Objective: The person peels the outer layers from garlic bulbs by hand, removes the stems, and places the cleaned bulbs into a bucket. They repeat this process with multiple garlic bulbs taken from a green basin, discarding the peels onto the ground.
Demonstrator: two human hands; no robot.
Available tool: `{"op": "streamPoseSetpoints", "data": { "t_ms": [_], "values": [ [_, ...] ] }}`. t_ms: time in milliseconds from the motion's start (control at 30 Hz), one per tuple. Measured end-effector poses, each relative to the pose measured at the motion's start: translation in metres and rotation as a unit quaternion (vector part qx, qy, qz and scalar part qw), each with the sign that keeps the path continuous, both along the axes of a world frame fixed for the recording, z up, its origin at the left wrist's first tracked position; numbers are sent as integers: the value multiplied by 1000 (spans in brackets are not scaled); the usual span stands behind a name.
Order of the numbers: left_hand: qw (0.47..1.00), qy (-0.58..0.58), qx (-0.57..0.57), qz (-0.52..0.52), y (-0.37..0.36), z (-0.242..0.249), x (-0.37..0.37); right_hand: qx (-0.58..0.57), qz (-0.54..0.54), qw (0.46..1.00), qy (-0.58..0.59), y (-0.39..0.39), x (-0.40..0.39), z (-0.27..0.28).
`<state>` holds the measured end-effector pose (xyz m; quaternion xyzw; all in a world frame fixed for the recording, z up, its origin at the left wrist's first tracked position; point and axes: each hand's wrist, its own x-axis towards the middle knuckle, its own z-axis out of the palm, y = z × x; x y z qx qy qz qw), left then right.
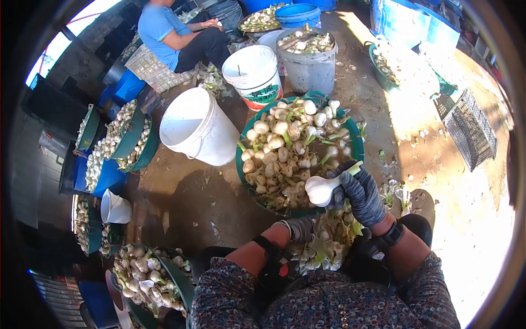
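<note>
My right hand (pixel 359 192), in a dark grey glove, is closed around the stalk of a white garlic bulb (pixel 319 190), held over the near edge of a green basin. My left hand (pixel 298 227), also gloved, sits lower, at a heap of green and white trimmings (pixel 329 241) on my lap; its fingers are partly hidden, so I cannot tell if it holds anything. The green basin (pixel 356 145) in front of me is piled with unpeeled garlic bulbs with stalks (pixel 285 148).
A white bucket (pixel 197 126) lies tipped to the left of the basin, another white bucket (pixel 253 74) and a grey bucket of garlic (pixel 309 55) stand behind. A person in a blue shirt (pixel 164 33) sits at the back. More garlic basins (pixel 129 140) line the left; a crate (pixel 471 129) lies right.
</note>
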<state>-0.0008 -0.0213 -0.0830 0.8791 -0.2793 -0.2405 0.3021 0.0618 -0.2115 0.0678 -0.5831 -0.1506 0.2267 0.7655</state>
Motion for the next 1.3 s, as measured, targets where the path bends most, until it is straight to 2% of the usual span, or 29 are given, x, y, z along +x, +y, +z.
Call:
{"op": "streamPoseSetpoints", "data": {
  "t_ms": [67, 100, 133, 200, 233, 267, 300, 333, 367, 467, 533, 600, 633, 700, 733, 767, 800, 833, 867, 900, 933, 967, 1000, 1033, 1100, 1133, 1167, 1233, 1300],
  "values": [
    [970, 140, -126, 156, -3, 30, -1, -52, -43, 998, 1, -6, 6, -5],
    [812, 353, -354, 301, -2, 5, 11, -57, -54, 997, -10, -7, 11, -17],
    [816, 356, -348, 295, -5, 26, 20, -54, -63, 997, -9, -7, 15, -26],
    [675, 408, -514, 337, -9, 65, 38, -150, -56, 981, -113, -4, 17, -44],
    [862, 195, -408, 230, -15, 54, 44, -129, -13, 991, -14, 0, 17, -51],
    [864, 197, -406, 223, -20, 44, 43, -128, -21, 991, -13, 4, 15, -64],
    [702, 334, -565, 276, -26, 45, 43, -159, -46, 982, -94, 8, 13, -78],
    [489, 448, -680, 312, -32, 46, 46, -191, -70, 963, -175, 14, 15, -62],
    [443, 461, -649, 412, -37, 31, 57, -292, -33, 946, -139, 2, 11, -40],
    [473, 404, -599, 504, 4, -3, 77, -349, -22, 921, -170, -7, 19, -35],
    [430, 387, -583, 570, 39, 5, 111, -379, 6, 907, -181, -13, 21, -30],
    [517, 322, -613, 504, 88, 14, 143, -405, 46, 892, -193, -11, 23, -32],
    [553, 217, -653, 469, 110, 34, 160, -404, 48, 887, -216, -10, 22, -35],
    [480, 115, -725, 481, 190, 54, 190, -415, 53, 883, -212, -11, 14, -38],
    [518, 59, -626, 579, 202, 99, 188, -407, 76, 884, -218, -9, 15, -33],
    [370, 85, -713, 590, 231, 119, 198, -399, 98, 885, -221, -9, 14, -32],
    [461, 274, -809, 240, 340, 69, 208, -410, 96, 885, -198, -9, 9, -35],
    [421, 144, -774, 450, 273, 109, 207, -402, 136, 881, -210, -7, 7, -37],
    [385, 37, -643, 661, 191, 159, 203, -390, 175, 875, -225, -6, 7, -40],
    [470, 49, -634, 611, 218, 120, 214, -395, 169, 877, -215, -4, 5, -45],
    [633, 157, -640, 407, 207, 94, 213, -386, 218, 867, -230, -1, 1, -52],
    [691, 169, -556, 430, 170, 71, 224, -375, 266, 854, -245, 2, -1, -57],
    [684, 257, -553, 400, 106, 63, 214, -379, 261, 854, -241, 2, 0, -57],
    [705, 230, -409, 532, 45, 47, 208, -345, 252, 868, -254, 1, 1, -56],
    [797, 342, -225, 444, -15, 7, 207, -315, 243, 880, -261, -5, 5, -48],
    [959, 115, -4, 259, -30, -26, 207, -319, 219, 882, -270, -10, 11, -39],
    [967, -134, 215, 33, -38, -76, 208, -323, 195, 883, -279, -14, 14, -35],
    [972, 35, 199, 123, -46, -191, 215, -303, 166, 893, -290, -15, 12, -61],
    [947, 62, 285, 133, -84, -182, 199, -276, 136, 902, -305, -16, 16, -68]
  ]
}}
